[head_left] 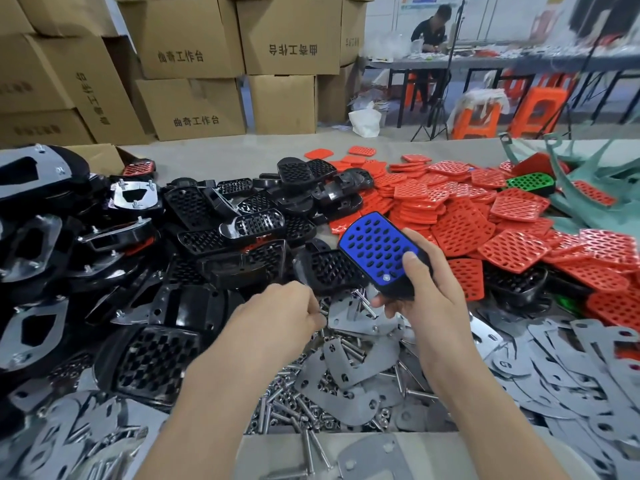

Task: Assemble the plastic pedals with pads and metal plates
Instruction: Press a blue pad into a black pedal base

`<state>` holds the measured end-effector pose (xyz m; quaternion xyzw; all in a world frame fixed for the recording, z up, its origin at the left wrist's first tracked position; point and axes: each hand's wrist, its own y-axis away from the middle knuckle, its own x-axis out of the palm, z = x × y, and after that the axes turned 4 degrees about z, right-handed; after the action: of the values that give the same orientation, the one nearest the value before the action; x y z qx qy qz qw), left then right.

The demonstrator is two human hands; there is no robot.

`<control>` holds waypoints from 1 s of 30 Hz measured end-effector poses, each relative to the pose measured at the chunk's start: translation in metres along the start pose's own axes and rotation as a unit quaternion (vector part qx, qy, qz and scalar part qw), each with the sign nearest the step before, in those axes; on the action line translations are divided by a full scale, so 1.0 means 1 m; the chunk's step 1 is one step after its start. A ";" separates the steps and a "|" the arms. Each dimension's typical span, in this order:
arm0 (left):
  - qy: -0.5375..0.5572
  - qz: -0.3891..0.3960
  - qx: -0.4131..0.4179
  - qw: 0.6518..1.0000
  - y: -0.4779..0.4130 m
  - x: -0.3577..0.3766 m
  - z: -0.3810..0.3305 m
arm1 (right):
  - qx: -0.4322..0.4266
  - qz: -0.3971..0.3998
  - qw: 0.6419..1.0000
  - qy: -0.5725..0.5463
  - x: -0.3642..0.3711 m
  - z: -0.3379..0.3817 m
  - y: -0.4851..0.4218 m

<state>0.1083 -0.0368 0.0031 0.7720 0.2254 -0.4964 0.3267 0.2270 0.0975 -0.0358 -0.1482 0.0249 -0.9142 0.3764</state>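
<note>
While the right hand (426,299) clamps its thumb and curled fingers on the lower end of the black pedal (394,291), its blue pad (374,251) seated, tilted above the counter's (214,157) heap, the left hand (277,313) curls its fingers among loose bolts (355,348) beside the metal plates (360,372); whether they pinch one I cannot tell. A slim bolt could slip back into the pile, or the end-held pedal could tip, shifting the pad's holes.
</note>
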 end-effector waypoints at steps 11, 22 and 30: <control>0.007 -0.099 0.053 0.994 -0.003 0.019 -0.012 | 0.011 0.000 1.000 -0.007 0.005 -0.001 0.000; 0.457 -0.279 0.195 0.822 -0.008 -0.002 -0.014 | -0.021 0.027 0.998 0.055 0.006 0.000 0.003; 0.349 -0.353 0.193 0.847 -0.011 0.008 -0.009 | -0.058 0.043 0.994 0.084 0.007 0.002 0.005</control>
<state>0.1098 -0.0224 -0.0046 0.8104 0.4809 -0.3099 -0.1261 0.2265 0.0894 -0.0335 -0.0910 0.1157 -0.9035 0.4025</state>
